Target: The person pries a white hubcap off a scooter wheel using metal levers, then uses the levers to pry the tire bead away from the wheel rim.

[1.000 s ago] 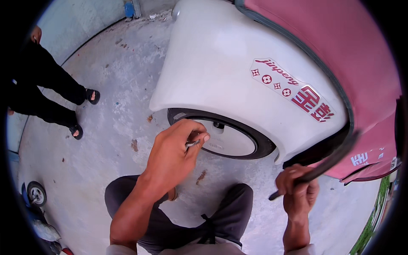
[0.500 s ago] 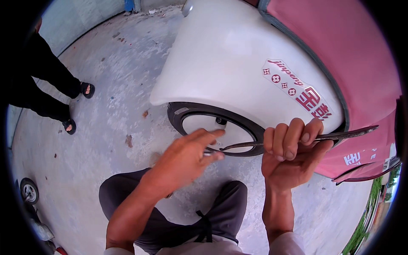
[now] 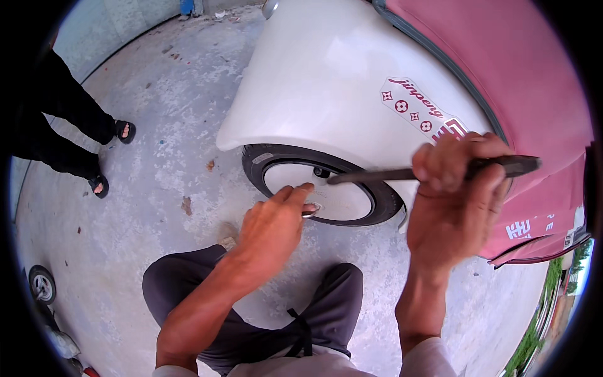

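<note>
My right hand is closed around a dark metal pry bar, somewhat blurred. Its narrow end points left over the wheel, and the broad flat end sticks out to the right past my fist. My left hand is at the near side of the wheel's white disc. A small shiny silver metal piece shows between its thumb and fingers; its full shape is hidden. The black tyre surrounds the disc, and a black valve stem pokes out near its top.
Above the wheel curves the vehicle's white fender, with a pink cover on the right. Someone in black trousers and sandals stands at the left. A small loose wheel lies at the far left on the concrete floor.
My right hand has moved right and up, turning the pry bar so that its left end is higher. My left hand has shifted slightly, its fingertips drawn closer together at the wheel.
</note>
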The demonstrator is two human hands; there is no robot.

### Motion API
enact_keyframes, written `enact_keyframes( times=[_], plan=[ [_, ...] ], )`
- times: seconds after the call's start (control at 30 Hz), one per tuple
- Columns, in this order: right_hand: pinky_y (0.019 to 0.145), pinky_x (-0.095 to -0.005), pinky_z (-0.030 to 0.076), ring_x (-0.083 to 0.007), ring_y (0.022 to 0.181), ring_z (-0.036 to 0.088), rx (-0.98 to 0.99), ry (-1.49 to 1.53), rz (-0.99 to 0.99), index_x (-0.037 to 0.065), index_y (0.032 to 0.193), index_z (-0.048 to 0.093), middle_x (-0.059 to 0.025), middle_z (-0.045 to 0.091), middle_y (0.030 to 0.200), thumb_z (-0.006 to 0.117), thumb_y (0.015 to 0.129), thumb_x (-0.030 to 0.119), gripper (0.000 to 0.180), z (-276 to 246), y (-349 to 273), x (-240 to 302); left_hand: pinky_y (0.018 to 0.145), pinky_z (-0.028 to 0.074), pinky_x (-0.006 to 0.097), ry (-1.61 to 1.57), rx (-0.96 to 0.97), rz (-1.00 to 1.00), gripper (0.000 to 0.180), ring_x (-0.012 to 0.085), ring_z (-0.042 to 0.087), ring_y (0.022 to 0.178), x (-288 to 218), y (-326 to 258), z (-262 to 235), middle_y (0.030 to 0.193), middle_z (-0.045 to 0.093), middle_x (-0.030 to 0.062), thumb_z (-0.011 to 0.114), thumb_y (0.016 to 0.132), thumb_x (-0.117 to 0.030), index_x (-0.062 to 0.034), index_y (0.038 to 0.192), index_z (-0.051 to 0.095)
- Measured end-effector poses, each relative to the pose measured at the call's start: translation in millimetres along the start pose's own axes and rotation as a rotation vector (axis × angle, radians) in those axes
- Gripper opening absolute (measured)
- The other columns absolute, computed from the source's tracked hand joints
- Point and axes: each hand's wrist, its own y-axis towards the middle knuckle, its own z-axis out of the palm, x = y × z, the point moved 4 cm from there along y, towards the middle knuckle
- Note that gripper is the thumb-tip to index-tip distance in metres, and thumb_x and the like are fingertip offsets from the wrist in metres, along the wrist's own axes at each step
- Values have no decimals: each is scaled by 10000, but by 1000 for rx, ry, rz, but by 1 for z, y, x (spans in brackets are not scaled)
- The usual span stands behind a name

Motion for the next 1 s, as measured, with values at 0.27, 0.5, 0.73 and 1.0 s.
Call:
enact_keyframes(
  times=[0.27,0.5,0.73,1.0],
  plan=[
    [637,-337,384,-132,669,411,162,-279,32,15,1081,507,-37,452,766,459,1115,263,255,17,-14,-40,836,566,437,71,-39,-110,261,364,722,951,4,2,-16,1059,691,212,690,913,1,40,1171,682],
    [634,-381,467,-208,633,516,490,-253,-31,6,1014,555,-103,582,740,504,1074,165,177,35,-32,-30,814,567,523,134,-20,-38,335,465,690,896,9,-3,-22,1133,664,237,641,886,20,50,1220,652],
    [762,-455,545,-283,752,675,273,-414,-77,5,1018,616,-138,697,790,647,980,113,119,9,-59,2,864,534,505,158,4,-177,321,437,678,975,13,-1,-21,1171,648,240,653,964,-57,42,1269,631],
    [929,-572,567,-388,893,744,404,-690,-22,32,1084,527,-208,734,892,452,1059,48,80,15,-86,0,891,522,523,166,-7,-182,442,462,649,1050,15,7,-10,1268,601,244,649,972,-86,28,1385,540]
  ],
)
